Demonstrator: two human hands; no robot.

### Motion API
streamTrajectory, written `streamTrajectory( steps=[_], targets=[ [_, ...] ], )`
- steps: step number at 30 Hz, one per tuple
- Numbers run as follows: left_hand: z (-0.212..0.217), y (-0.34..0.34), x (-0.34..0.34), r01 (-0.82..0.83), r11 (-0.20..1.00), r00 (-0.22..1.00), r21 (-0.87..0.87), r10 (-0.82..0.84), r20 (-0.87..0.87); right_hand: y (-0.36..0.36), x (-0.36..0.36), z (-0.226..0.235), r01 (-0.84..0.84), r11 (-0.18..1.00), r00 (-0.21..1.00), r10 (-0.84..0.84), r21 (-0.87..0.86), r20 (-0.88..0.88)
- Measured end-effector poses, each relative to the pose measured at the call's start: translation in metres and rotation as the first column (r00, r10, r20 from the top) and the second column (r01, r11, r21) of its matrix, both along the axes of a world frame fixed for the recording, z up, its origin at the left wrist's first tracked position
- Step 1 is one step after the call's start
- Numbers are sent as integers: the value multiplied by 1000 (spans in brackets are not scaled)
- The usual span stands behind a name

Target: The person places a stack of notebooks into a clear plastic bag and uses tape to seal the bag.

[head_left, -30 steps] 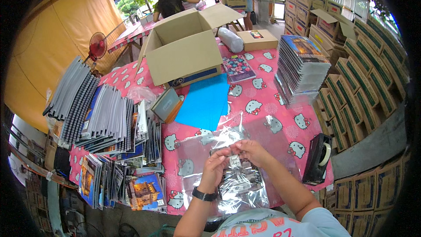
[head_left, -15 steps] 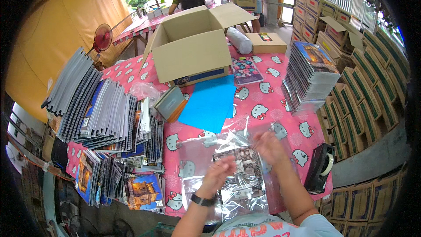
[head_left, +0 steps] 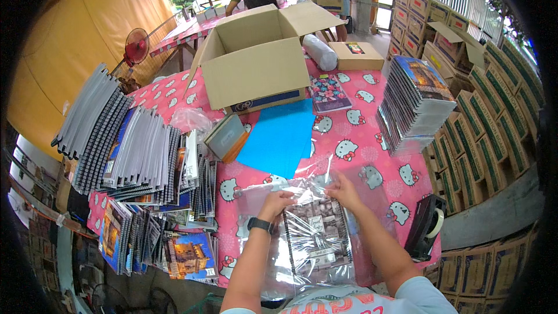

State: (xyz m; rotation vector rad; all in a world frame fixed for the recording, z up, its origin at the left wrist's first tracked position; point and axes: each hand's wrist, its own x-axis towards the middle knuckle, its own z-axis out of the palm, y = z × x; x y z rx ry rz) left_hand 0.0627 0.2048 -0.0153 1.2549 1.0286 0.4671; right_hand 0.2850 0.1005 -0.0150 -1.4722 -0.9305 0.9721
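Note:
A spiral notebook [head_left: 317, 249] with a black-and-white picture cover lies at the near edge of the table, under shiny clear plastic film. My left hand [head_left: 276, 204] pinches the clear plastic sheet [head_left: 279, 267] close to the notebook's upper left corner. On the other side, my right hand [head_left: 345, 192] grips the same plastic near the upper right corner, fingers closed. The film is wrinkled and reflects light between my hands. Whether it is a bag or loose sheets, I cannot tell. Blue sheets [head_left: 279, 136] lie just beyond.
Stacked spiral notebooks [head_left: 142, 145] crowd the left side; a wrapped stack [head_left: 412, 104] stands at right. A tape dispenser [head_left: 424, 227] sits at the right edge. Behind are an open carton [head_left: 256, 78], a flat box [head_left: 357, 56] and a floral notebook [head_left: 330, 93]. Two people are farther back.
Both hands have come down onto the plastic and now grip it; before, they hovered above it with fingers loose. The left hand moved slightly left and away from me. The people behind shifted their arms.

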Motion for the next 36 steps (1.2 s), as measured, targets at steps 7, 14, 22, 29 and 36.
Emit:
streamTrajectory(
  steps=[7, 14, 22, 29, 36],
  targets=[
    [-4, 29, -6, 393, 887, 863, 243, -264, -432, 1, -59, 89, -395, 896, 575, 413, -202, 706],
    [52, -13, -1, 468, 842, 881, 269, -420, -219, 11, -36, 70, -287, 808, 524, 582, -515, 622],
    [19, -10, -11, 505, 771, 863, 388, -441, -247, 60, -44, 34, -282, 939, 602, 334, -198, 726],
    [18, -8, -15, 444, 854, 878, 270, -355, -321, 42, -53, 73, -445, 881, 702, 453, -158, 550],
    [36, -31, -20, 254, 875, 915, 412, -79, -396, -1, -67, 52, -468, 875, 525, 159, 127, 836]
  ],
)
